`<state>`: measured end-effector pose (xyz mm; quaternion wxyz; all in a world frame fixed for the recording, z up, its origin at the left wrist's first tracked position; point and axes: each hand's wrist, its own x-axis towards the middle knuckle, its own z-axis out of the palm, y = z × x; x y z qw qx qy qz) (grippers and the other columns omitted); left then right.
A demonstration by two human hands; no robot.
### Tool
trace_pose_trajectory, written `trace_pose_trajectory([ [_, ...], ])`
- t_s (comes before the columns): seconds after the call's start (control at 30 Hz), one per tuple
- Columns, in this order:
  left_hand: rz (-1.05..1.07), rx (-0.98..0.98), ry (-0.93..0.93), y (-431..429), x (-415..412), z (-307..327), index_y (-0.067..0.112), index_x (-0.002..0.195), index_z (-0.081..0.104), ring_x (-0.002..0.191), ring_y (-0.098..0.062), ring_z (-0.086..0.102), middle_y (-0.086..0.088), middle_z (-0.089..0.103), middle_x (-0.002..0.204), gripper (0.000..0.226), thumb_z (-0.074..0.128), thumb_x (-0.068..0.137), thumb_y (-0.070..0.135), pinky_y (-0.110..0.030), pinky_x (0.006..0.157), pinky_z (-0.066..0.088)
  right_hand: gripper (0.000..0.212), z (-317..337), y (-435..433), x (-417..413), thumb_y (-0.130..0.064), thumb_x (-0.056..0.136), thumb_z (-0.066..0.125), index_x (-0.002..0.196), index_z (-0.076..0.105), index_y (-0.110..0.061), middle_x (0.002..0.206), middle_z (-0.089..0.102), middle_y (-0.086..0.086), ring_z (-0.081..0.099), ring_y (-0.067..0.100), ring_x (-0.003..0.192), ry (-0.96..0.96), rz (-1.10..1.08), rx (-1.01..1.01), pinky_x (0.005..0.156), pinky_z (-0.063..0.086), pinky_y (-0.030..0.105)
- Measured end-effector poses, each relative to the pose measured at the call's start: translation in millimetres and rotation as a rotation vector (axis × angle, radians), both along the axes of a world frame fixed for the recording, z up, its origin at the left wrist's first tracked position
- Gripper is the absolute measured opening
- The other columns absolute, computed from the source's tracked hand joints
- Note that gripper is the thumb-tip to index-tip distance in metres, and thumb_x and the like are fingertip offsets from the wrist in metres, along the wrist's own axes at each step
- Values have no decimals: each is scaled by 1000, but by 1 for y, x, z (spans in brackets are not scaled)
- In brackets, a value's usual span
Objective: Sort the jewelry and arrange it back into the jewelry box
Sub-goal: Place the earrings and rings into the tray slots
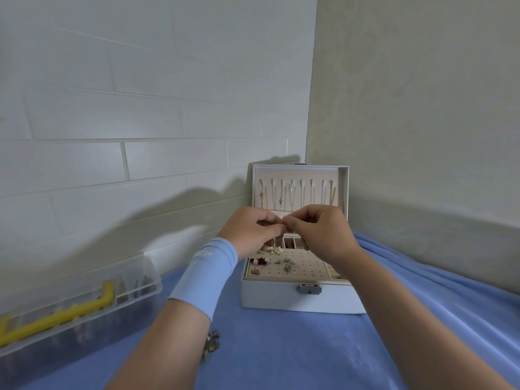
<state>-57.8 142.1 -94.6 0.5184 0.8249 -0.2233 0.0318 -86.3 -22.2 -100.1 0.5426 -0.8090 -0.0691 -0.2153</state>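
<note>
A white jewelry box (298,301) stands open on the blue cloth, its lid upright with several thin necklaces (291,195) hanging from hooks. Earrings and small pieces (284,263) lie on the beige perforated tray. My left hand (251,230) and my right hand (323,230) meet above the tray, fingertips together, pinching a thin chain (274,242) that hangs down from the left hand towards a pearl piece (275,250). What exactly sits between the fingertips is hidden.
A clear plastic case with a yellow handle (64,308) sits at the left. A small dark metal piece of jewelry (211,343) lies on the blue cloth (281,350) beside my left forearm. White walls close in behind and right of the box.
</note>
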Motion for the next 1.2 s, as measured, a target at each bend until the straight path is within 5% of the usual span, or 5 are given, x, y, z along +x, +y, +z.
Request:
trace_pose_trajectory([
  [0.27, 7, -9, 15, 8, 5, -3, 11, 94, 74, 62, -12, 59, -8, 70, 78, 14, 61, 94, 15, -18, 54, 49, 12, 0, 0, -3, -11, 85, 79, 94, 74, -15, 77, 74, 1, 61, 16, 53, 46, 115, -43, 45, 47, 29],
  [0.5, -66, 69, 4, 20, 5, 0, 16, 90, 72, 64, -10, 61, 1, 70, 79, 16, 57, 97, 16, -20, 60, 52, 3, -2, 5, -4, -14, 84, 81, 85, 78, -14, 62, 70, 2, 57, 13, 47, 19, 61, -61, 43, 44, 24],
  [0.73, 8, 304, -51, 39, 11, 0, 23, 91, 74, 62, -5, 64, 11, 72, 77, 14, 61, 94, 27, -19, 63, 45, 11, -11, 17, -3, -25, 79, 85, 72, 77, -25, 69, 71, -10, 61, 1, 58, 108, -6, -470, 54, 46, 13],
  [0.9, -9, 279, -35, 37, 10, -2, 15, 97, 76, 62, -11, 60, 10, 68, 78, 27, 51, 99, 22, -16, 59, 42, 3, -11, 22, -5, -33, 82, 78, 81, 79, -30, 80, 73, -17, 66, 2, 81, 143, -22, -757, 76, 58, 28],
  [1.2, -80, 63, 96, 35, 9, -5, 17, 105, 71, 62, -6, 60, 8, 70, 85, 27, 46, 100, 8, -19, 60, 47, 5, -11, 24, -8, -34, 83, 73, 84, 78, -31, 88, 73, -16, 63, 6, 80, 132, -5, -904, 77, 56, 32],
])
